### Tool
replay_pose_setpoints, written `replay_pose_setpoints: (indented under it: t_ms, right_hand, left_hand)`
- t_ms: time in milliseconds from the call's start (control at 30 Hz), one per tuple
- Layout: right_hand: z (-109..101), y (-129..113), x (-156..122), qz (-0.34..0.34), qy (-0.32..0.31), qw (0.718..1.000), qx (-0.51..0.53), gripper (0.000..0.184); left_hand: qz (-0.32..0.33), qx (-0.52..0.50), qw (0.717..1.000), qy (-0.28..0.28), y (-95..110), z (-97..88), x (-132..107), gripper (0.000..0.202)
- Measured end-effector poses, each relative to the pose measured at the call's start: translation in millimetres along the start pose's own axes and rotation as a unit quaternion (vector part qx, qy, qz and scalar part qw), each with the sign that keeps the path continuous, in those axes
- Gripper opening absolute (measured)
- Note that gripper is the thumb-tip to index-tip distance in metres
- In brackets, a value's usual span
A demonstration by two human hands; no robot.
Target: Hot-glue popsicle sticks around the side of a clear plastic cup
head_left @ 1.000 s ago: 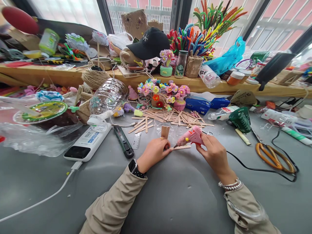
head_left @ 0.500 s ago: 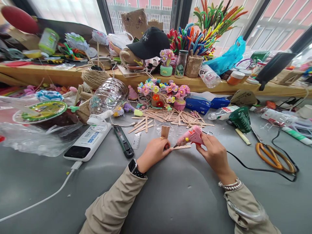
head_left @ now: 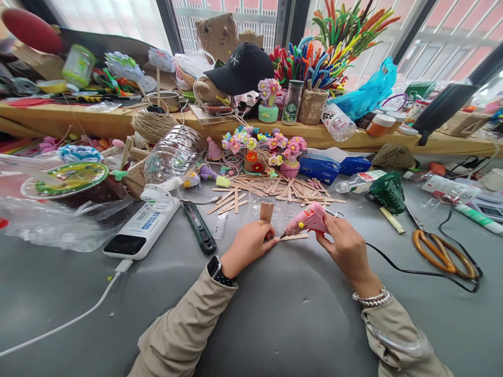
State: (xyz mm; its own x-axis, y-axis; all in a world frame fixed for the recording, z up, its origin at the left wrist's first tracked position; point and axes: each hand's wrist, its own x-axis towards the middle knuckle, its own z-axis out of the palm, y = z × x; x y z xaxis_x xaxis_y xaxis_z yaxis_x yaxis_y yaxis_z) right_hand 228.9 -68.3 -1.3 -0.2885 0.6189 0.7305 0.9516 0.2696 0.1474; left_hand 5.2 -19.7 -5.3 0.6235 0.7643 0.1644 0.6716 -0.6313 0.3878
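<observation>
My left hand (head_left: 253,242) is closed on popsicle sticks (head_left: 266,212); a few of them stand up side by side above the fingers, and their lower ends are hidden by the hand. Flat on the table, more sticks (head_left: 294,237) reach out to the right from under my left fingertips. My right hand (head_left: 345,246) grips a pink hot glue gun (head_left: 308,220), its nozzle pointing down and left at the flat sticks close to my left thumb. Whether the tip touches them I cannot tell. Behind my hands lies a heap of loose popsicle sticks (head_left: 271,186).
A utility knife (head_left: 199,228) and a white power bank (head_left: 142,228) with a cable lie to the left. Orange-handled scissors (head_left: 444,254) and the gun's black cord (head_left: 401,269) are on the right. Fuzzy craft flowers (head_left: 255,141), a clear plastic bottle (head_left: 175,154) and a crowded shelf (head_left: 231,126) stand behind.
</observation>
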Motion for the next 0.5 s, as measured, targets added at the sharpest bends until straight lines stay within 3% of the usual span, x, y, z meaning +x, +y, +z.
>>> replay_pose_setpoints:
  t_ms: [500]
  right_hand:
    - [-0.5,0.4,-0.3,-0.02,0.017,1.0,-0.013,0.03]
  left_hand:
    - [-0.007,-0.006,1.0,-0.007,0.6,-2.0,0.3,0.014]
